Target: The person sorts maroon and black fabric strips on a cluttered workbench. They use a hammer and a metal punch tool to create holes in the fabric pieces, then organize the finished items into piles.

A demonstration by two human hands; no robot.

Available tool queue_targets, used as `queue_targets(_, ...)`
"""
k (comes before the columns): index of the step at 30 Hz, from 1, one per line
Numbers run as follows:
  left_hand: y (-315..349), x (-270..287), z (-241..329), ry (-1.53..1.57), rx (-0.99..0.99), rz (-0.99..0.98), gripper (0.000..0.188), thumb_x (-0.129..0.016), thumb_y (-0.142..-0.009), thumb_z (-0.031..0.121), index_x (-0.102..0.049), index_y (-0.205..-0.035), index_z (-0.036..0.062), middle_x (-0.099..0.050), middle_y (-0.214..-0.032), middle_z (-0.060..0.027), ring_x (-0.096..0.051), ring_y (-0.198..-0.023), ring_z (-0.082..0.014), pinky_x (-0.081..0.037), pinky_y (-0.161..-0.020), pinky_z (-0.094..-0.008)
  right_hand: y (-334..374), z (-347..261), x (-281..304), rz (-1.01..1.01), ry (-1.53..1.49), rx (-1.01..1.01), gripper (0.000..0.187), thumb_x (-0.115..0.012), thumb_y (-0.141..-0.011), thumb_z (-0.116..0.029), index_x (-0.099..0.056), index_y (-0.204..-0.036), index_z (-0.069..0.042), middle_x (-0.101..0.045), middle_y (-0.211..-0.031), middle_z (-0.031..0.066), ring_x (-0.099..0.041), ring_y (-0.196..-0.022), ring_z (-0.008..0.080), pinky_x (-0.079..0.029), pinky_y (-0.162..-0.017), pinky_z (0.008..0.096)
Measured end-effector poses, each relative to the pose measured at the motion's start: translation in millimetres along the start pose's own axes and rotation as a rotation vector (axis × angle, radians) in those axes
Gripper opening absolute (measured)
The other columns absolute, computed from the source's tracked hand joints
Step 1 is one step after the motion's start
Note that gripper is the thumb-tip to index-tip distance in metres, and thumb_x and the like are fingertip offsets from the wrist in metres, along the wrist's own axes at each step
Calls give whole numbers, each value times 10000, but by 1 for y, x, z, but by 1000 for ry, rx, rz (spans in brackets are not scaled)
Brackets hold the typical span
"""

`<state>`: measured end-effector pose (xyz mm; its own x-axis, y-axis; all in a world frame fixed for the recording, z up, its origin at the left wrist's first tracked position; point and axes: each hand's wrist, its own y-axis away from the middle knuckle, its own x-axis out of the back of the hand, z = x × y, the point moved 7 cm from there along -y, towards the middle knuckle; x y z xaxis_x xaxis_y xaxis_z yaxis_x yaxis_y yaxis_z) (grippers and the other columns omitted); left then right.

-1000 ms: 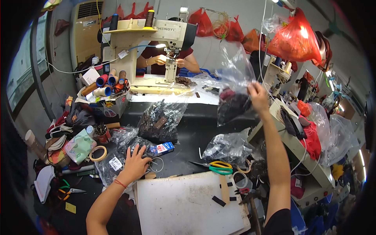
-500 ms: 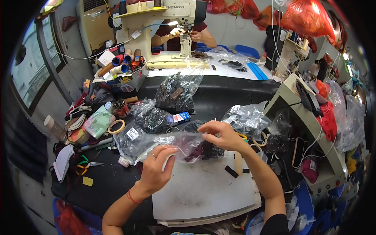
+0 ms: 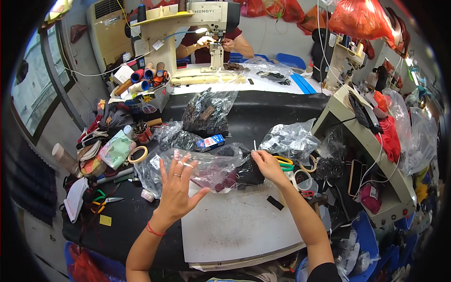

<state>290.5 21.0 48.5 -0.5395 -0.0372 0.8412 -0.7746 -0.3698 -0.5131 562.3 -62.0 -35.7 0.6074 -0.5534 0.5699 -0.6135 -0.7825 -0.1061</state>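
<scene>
A clear plastic bag with a white label and dark red pieces inside lies crumpled across the far edge of the white board. My left hand is open over the bag's left part, fingers spread and pointing away from me. At the bag's right end, my right hand is closed, its fingertips pressed together beside a black piece. What those fingertips hold is hidden. A thin white stick shows just above them. One small black strip lies on the board near my right forearm.
Tape rolls and red-handled scissors lie right of my hand. More plastic bags sit beyond, with a small blue box. Orange-handled scissors lie left. Across the table, another person works at a sewing machine.
My left hand has opened from a pinch on the bag and spread its fingers. My right hand has closed its fingers and come slightly lower. The bag has sunk lower.
</scene>
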Motion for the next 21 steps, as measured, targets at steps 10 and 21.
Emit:
queue_targets(10, 7, -4, 10, 182, 103, -291, 138, -630, -830, 94, -644, -966, 81, -622, -669, -77, -600, -685, -253, -379, -816, -464, -33, 29, -28, -1, 88, -107, 413, -568, -883, -370, -659, -859, 33, -668, -830, 179, -633, -810, 270, -468, -750, 378)
queue_targets(21, 61, -5, 31, 452, -47, -43, 214, -636, -827, 147, -635, -1022, 58, -658, -934, -100, -627, -892, -276, -471, -860, -385, -84, 36, 15, 253, 24, 241, 268, -508, -948, -210, -630, -1036, 11, -658, -943, 141, -615, -867, 252, -453, -810, 341)
